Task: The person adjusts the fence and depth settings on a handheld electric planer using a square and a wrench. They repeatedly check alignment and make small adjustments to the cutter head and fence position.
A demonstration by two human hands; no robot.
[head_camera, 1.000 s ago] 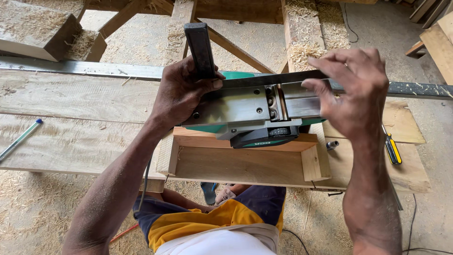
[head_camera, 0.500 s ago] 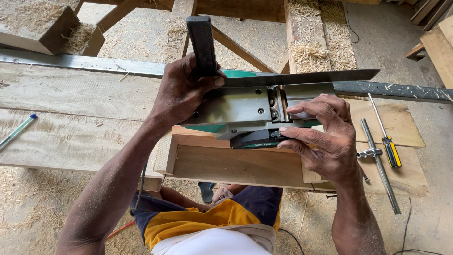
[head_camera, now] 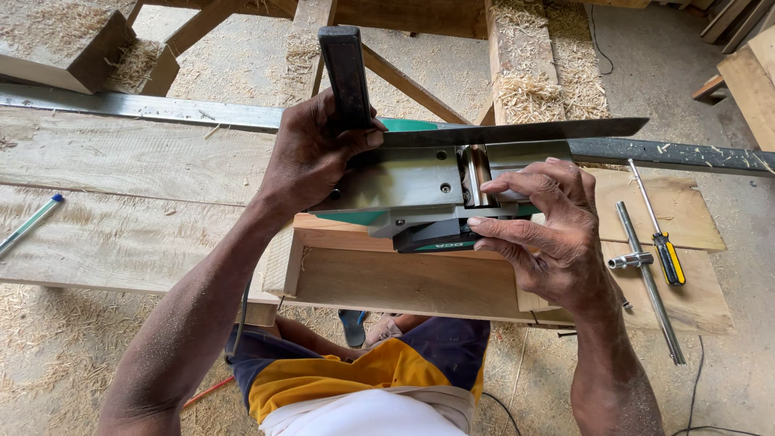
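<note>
Fingers of the right hand now pinch the upturned planer's cutter — left hand still gripping it.

I find only one label from my remote seat: a small light-coloured marking on the black curved housing of the upturned electric planer, just under the fingertips of my right hand and below and to the right of my left hand, which grips the tool's far end. The marking is a short strip of pale characters on dark plastic (upside down from here). No packages, signs or screens show anywhere.
</note>
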